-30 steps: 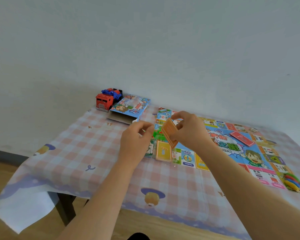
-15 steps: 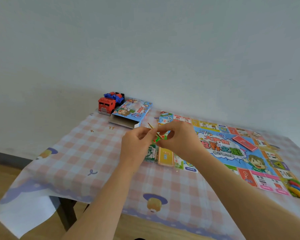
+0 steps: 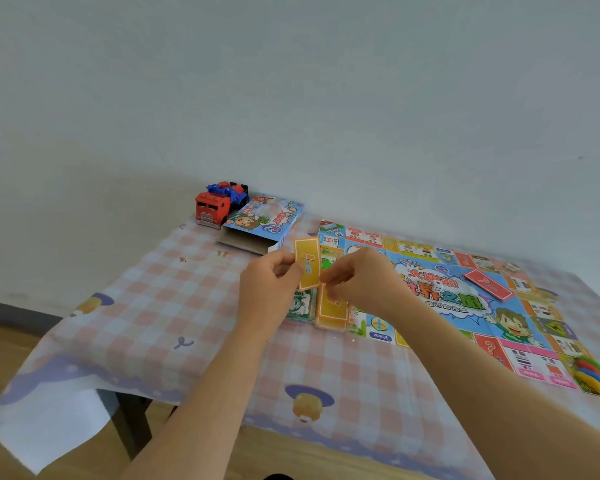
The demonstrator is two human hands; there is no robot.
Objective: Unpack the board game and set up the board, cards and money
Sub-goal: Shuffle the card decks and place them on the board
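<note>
Where the hands meet mid-frame, the left hand (image 3: 274, 292) pinches an upright yellow-orange rectangular paper card (image 3: 307, 263) printed with an exclamation mark, and the right hand (image 3: 361, 282), fingers curled, pinches its lower right edge. Just below lie one stack of orange cards (image 3: 333, 310) and one stack of green paper money (image 3: 300, 306), at the left edge of the colourful unfolded game board (image 3: 465, 306), which carries one red card (image 3: 487, 285) and one white die (image 3: 438, 286). At upper left stand one open blue cardboard box (image 3: 264, 223) and one red-and-blue toy truck (image 3: 219, 204).

The gripped yellow paper card (image 3: 307, 263) shows an exclamation mark. Below and right of the grip, the colourful printed game board (image 3: 465, 306) reads "2000元".
</note>
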